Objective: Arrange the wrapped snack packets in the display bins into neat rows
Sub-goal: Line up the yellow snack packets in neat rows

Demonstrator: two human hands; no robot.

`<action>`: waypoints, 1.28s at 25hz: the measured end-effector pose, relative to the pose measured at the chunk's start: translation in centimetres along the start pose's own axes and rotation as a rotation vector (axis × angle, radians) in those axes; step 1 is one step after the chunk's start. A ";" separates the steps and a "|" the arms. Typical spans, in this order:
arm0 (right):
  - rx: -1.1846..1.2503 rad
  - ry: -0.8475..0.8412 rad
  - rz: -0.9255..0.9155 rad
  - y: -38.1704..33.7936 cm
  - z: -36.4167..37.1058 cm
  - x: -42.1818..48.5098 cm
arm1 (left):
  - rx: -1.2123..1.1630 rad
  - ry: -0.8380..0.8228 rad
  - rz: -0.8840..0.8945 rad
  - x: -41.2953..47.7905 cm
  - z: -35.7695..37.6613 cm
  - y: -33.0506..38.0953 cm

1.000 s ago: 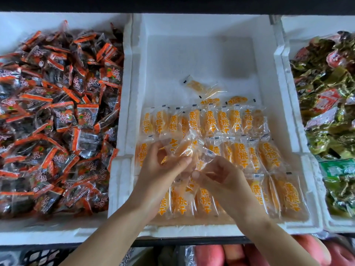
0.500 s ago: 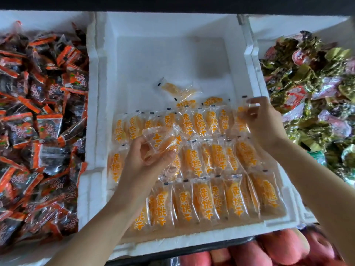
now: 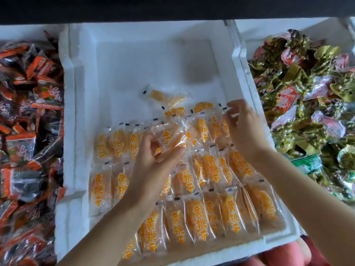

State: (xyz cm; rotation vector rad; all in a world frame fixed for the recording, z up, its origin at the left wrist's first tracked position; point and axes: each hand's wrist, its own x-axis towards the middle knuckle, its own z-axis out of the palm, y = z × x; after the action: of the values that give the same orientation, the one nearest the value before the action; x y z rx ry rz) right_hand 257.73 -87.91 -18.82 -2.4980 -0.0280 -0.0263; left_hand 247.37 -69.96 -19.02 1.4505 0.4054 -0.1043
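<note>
A white foam bin (image 3: 66,96) in the middle holds clear packets of yellow dried peach with orange lettering, laid in rows (image 3: 211,169) across its near half. My left hand (image 3: 151,162) grips a few loose peach packets (image 3: 172,137) above the second row. My right hand (image 3: 244,127) hovers at the right end of the back row by the bin's right wall, fingers bent at a packet edge (image 3: 223,108). One loose peach packet (image 3: 163,96) lies alone on the bare floor behind the rows.
A bin of dark packets with orange-red ends (image 3: 28,131) lies to the left. A bin of green-gold and pink foil packets (image 3: 311,96) lies to the right. Reddish round fruit (image 3: 284,254) shows below the front edge. The middle bin's far half shows bare foam.
My right hand left the packets held by the left hand and moved to the right end of the back row. The left hand kept its packets. The view shifted right.
</note>
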 end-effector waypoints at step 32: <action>-0.045 -0.012 0.203 2.5 1.3 -0.9 | 0.141 -0.047 -0.082 5.8 1.3 1.6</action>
State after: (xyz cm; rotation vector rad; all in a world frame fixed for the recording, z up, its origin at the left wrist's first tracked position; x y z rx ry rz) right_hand 256.89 -89.12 -21.40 -2.5337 0.2229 0.0735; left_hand 253.53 -70.00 -19.33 1.5671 0.4261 -0.2360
